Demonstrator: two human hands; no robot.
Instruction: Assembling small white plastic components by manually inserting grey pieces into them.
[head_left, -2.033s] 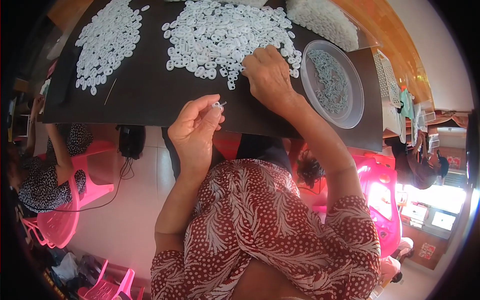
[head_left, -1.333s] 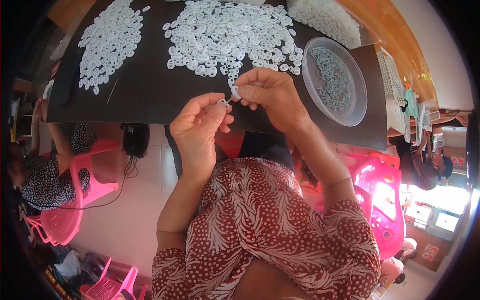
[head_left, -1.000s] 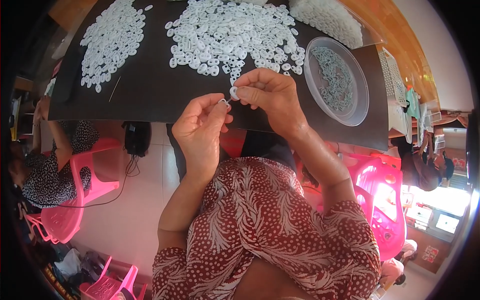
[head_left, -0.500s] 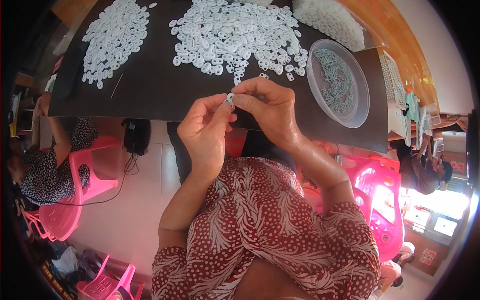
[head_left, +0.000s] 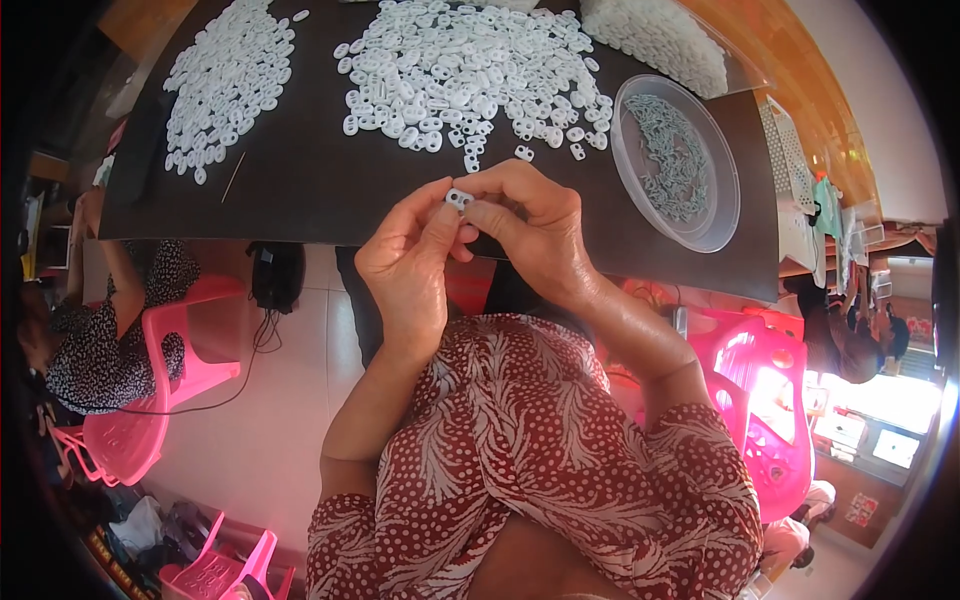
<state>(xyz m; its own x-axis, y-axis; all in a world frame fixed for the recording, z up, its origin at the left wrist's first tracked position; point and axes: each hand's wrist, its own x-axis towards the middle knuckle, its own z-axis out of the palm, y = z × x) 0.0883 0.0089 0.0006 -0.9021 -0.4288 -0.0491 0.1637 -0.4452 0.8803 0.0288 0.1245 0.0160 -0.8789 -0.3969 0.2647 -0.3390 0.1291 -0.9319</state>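
Observation:
My left hand (head_left: 408, 262) and my right hand (head_left: 532, 228) meet just above the near edge of a black table (head_left: 300, 190). Together their fingertips pinch one small white plastic piece (head_left: 458, 198) with two holes. A large heap of the same white pieces (head_left: 462, 72) lies on the table right beyond my hands. A second heap of white pieces (head_left: 230, 82) lies at the far left.
A clear round bowl (head_left: 720, 205) holding small grey-green parts stands at the right of the table. A thin stick (head_left: 233, 177) lies near the left heap. Pink plastic chairs (head_left: 150, 390) stand at both sides. A person in a dotted top (head_left: 95, 340) sits at the left.
My right hand left the heap with a white piece and came back to my left hand. Both hands now hold it together, slightly nearer to me.

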